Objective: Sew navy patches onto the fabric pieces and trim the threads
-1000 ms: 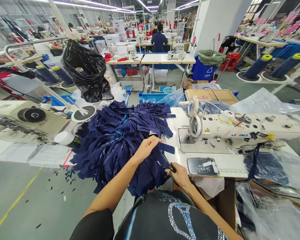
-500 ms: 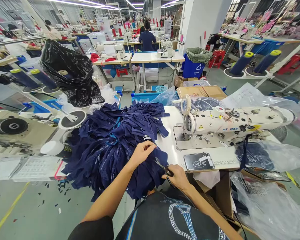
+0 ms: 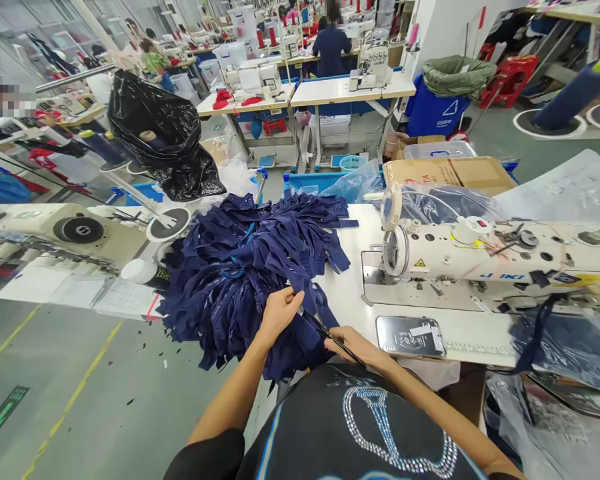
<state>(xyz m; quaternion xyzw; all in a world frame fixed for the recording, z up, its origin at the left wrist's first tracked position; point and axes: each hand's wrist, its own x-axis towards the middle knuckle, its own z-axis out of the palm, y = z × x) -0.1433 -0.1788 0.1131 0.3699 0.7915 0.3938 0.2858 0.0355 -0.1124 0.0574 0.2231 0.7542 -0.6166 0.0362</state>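
Observation:
A big heap of navy fabric strips (image 3: 230,267), bound in places with bright blue ties, lies on the white table. My left hand (image 3: 281,312) is closed at its near right side, pinching the end of one strip between thumb and fingers. Just to the right, my right hand (image 3: 347,343) is wrapped around dark-handled scissors (image 3: 323,327). Their blades point up and left, against the navy cloth beside my left fingers. Whether the blades are apart or together I cannot tell.
Right of the heap stands a white sewing machine (image 3: 440,253), with a phone (image 3: 410,335) in front of it. A black plastic bag (image 3: 155,133) hangs behind the heap. Another machine (image 3: 70,227) and a white-capped bottle (image 3: 139,271) are at left. A cardboard box (image 3: 445,172) lies behind.
The view has turned left and down. My right hand and the scissors have come closer to my left fingers, and the scissors now lie against the cloth at a different angle.

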